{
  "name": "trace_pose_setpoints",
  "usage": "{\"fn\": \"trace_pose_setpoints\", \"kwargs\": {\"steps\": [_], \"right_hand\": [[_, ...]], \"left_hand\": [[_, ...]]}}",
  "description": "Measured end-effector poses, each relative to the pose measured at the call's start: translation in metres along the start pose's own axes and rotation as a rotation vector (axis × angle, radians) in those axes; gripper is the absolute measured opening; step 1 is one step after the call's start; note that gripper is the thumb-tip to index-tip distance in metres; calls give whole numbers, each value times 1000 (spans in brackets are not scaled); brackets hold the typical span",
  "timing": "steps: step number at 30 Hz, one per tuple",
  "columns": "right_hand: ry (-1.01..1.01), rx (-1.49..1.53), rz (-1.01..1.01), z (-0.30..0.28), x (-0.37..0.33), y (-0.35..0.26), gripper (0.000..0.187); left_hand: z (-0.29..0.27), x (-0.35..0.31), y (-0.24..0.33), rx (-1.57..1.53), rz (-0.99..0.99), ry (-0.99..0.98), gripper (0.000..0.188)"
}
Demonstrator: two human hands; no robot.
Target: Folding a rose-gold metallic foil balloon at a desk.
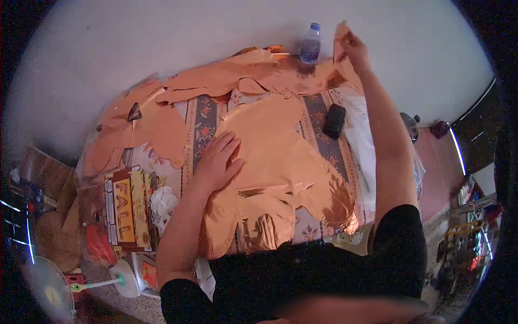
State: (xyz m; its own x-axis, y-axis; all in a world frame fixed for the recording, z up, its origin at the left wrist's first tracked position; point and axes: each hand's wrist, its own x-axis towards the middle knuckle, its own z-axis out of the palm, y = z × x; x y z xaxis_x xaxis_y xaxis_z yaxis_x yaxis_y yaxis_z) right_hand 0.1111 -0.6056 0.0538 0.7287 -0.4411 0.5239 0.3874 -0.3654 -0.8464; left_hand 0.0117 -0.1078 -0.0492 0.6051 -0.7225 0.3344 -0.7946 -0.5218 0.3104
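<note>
A large flat copper-coloured foil piece (270,140) with a shiny lower part lies across the middle of the table, its outline curved and lobed. My left hand (218,162) rests flat on its left side, fingers stretched out. Far to the right, my right hand (355,51) is raised by the wall with its fingers pinched on a strip of copper foil (340,46). More copper foil (216,78) spreads along the far edge of the table, crumpled in places. A clear water bottle (310,46) with a blue cap stands just left of my right hand.
A black oblong object (334,121) lies right of the centre foil on the patterned tablecloth (204,119). At left are more foil (140,135), a small dark triangular piece (134,112), a stack of printed cards (129,208) and a white ruffled item (163,202). A fan (54,294) stands at lower left.
</note>
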Motion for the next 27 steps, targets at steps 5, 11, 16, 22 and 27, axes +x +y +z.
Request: {"fn": "trace_pose_setpoints", "kwargs": {"steps": [5,11,16,22,27], "right_hand": [[63,-689,-313,-40,32,-34,28],[225,-855,-375,-71,41,-84,24],[43,-91,-731,-62,39,-146,18],[-373,-407,-763,65,-90,-160,26],[-518,-813,-1293,124,-196,-140,21]], "left_hand": [[2,-6,-6,-38,2,25,52],[1,-10,-8,-15,15,32,52],[0,-2,-3,4,61,53,52],[1,-1,-4,25,-2,9,51],[4,-3,-4,10,34,28,53]]}}
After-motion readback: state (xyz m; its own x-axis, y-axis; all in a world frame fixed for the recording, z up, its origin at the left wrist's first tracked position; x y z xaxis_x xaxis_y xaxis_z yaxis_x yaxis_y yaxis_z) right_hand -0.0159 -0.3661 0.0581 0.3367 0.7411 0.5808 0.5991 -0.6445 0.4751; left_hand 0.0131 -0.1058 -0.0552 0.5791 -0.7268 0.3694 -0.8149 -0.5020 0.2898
